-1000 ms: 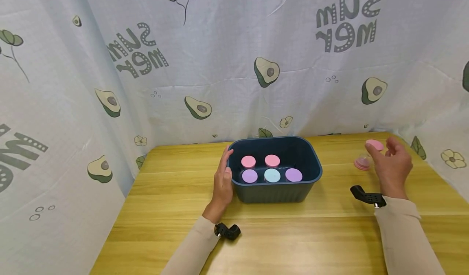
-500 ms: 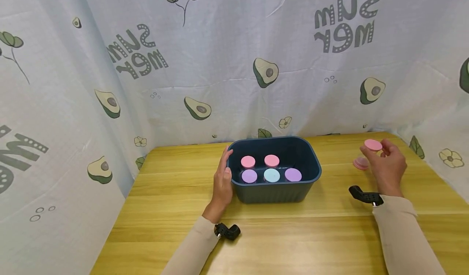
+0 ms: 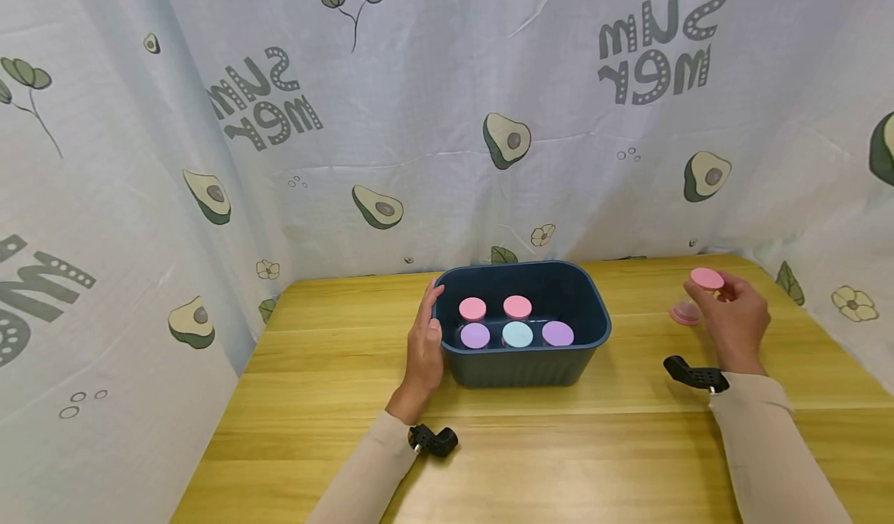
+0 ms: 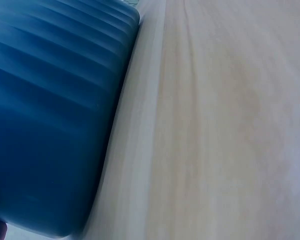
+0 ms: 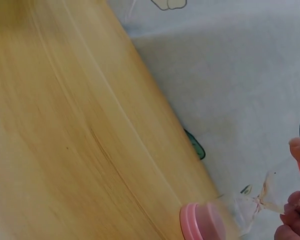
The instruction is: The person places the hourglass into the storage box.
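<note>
My right hand point(image 3: 740, 318) holds a pink-capped hourglass point(image 3: 707, 279) near its upper cap, thumb on one side and fingers on the other. The right wrist view shows its clear waist and its pink base point(image 5: 191, 222) with pink sand above; whether the base touches the table cannot be told. My left hand point(image 3: 424, 349) rests with straight fingers along the left side of a dark blue plastic box point(image 3: 520, 370). Inside stand several capped pieces: two pink caps point(image 3: 518, 307) behind, then a purple cap point(image 3: 475, 335), a light blue cap point(image 3: 518, 334) and another purple cap point(image 3: 558, 334).
The box and the hourglass stand towards the back of a wooden table point(image 3: 531, 454). A white curtain point(image 3: 433, 120) printed with avocados hangs behind the table and down both sides. Each wrist wears a black camera mount point(image 3: 433, 440).
My right hand's fingers have come in from beside the hourglass to grip it below its upper cap. The left hand and the box stay as they were.
</note>
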Action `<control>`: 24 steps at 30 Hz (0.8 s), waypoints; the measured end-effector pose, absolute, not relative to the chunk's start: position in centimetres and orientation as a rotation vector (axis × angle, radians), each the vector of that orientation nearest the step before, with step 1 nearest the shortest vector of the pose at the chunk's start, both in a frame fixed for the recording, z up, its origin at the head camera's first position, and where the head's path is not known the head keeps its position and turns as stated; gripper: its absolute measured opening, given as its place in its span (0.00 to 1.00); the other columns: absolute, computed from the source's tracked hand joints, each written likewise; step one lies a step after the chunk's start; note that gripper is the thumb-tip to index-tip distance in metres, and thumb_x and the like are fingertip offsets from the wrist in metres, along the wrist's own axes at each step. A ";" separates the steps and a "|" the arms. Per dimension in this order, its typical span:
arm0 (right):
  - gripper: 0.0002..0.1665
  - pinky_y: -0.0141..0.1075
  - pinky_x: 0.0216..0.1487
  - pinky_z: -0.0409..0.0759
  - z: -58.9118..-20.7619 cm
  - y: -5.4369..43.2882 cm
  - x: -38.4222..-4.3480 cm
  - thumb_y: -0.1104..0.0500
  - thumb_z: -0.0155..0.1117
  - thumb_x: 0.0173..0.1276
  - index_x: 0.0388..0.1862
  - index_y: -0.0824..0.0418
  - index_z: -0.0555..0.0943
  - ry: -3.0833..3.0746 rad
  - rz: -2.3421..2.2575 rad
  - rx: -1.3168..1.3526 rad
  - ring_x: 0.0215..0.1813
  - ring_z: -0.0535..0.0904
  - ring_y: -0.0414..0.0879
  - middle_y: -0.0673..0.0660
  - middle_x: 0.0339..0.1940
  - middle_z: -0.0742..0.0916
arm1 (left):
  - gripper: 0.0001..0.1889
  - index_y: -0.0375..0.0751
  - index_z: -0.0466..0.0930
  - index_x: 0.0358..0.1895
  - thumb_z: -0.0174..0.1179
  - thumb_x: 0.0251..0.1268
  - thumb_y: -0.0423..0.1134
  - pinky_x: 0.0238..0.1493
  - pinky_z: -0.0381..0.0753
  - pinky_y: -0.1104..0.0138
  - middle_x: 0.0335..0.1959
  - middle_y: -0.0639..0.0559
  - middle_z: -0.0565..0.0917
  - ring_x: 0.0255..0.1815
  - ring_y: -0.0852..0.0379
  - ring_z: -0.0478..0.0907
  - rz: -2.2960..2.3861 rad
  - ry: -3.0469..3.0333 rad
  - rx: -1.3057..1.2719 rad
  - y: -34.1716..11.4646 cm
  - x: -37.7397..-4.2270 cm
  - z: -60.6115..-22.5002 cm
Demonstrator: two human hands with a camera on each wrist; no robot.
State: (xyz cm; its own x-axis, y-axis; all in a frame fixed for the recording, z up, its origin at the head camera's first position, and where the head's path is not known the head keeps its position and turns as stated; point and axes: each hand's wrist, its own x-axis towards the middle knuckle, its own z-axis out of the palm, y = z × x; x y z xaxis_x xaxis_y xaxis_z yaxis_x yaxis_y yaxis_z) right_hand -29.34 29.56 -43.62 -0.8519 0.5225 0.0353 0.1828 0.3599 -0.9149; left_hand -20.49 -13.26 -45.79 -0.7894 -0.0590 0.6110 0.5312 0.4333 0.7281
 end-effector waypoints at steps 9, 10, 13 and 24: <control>0.43 0.29 0.59 0.69 -43.1 28.4 -28.9 0.41 0.67 0.59 0.70 0.57 0.69 -2.344 1.494 -0.587 0.56 0.68 0.42 0.53 0.61 0.76 | 0.29 0.45 0.58 0.73 0.32 0.69 0.42 0.69 0.56 0.45 0.77 0.55 0.54 0.76 0.51 0.52 -1.373 -2.134 -0.385 -13.3 -20.5 -45.8; 0.43 0.29 0.59 0.69 -43.1 28.3 -28.9 0.41 0.67 0.60 0.71 0.58 0.69 -2.351 1.491 -0.577 0.57 0.68 0.43 0.54 0.61 0.76 | 0.29 0.44 0.58 0.73 0.32 0.69 0.41 0.69 0.56 0.44 0.77 0.54 0.54 0.76 0.51 0.52 -1.373 -2.133 -0.388 -13.3 -20.5 -45.8; 0.43 0.30 0.61 0.69 -42.8 27.6 -29.0 0.41 0.67 0.60 0.70 0.59 0.69 -2.355 1.504 -0.540 0.56 0.70 0.42 0.55 0.61 0.77 | 0.29 0.44 0.57 0.73 0.32 0.68 0.40 0.69 0.56 0.44 0.77 0.49 0.55 0.76 0.51 0.52 -1.369 -2.128 -0.391 -13.4 -20.6 -45.7; 0.43 0.38 0.68 0.66 -41.5 25.0 -28.6 0.39 0.65 0.61 0.71 0.59 0.68 -2.358 1.566 -0.411 0.68 0.67 0.51 0.58 0.69 0.73 | 0.29 0.44 0.58 0.73 0.33 0.67 0.39 0.68 0.57 0.43 0.77 0.52 0.56 0.76 0.49 0.54 -1.381 -2.118 -0.386 -13.2 -20.5 -45.6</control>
